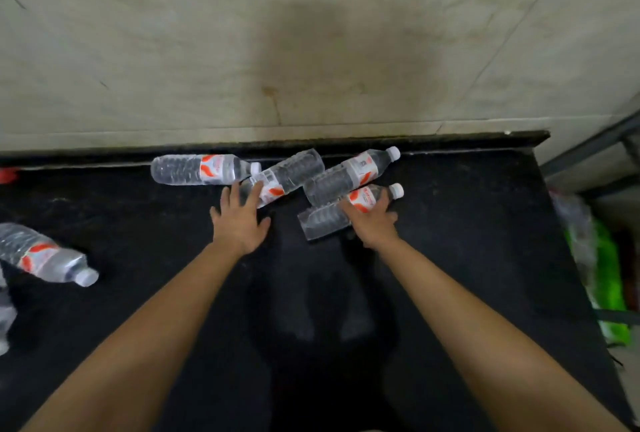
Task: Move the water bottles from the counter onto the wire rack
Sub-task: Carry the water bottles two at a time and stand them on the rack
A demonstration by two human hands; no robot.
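Several clear water bottles with white and orange labels lie on their sides on the black counter (467, 224). My right hand (372, 220) is closed over the nearest right bottle (323, 222), gripping it at the label. Behind it lies a second bottle (346, 177). My left hand (240, 220) is spread, its fingertips touching the middle bottle (291, 172) near its cap end. Another bottle (199, 169) lies at the back left by the wall. One more bottle (43, 257) rests apart at the far left.
A pale tiled wall (311, 51) rises right behind the counter. At the far right, beyond the counter's edge, stand a dark metal frame (595, 147) and green and clear packaging (602, 272). A small red object (7, 175) sits at the left edge.
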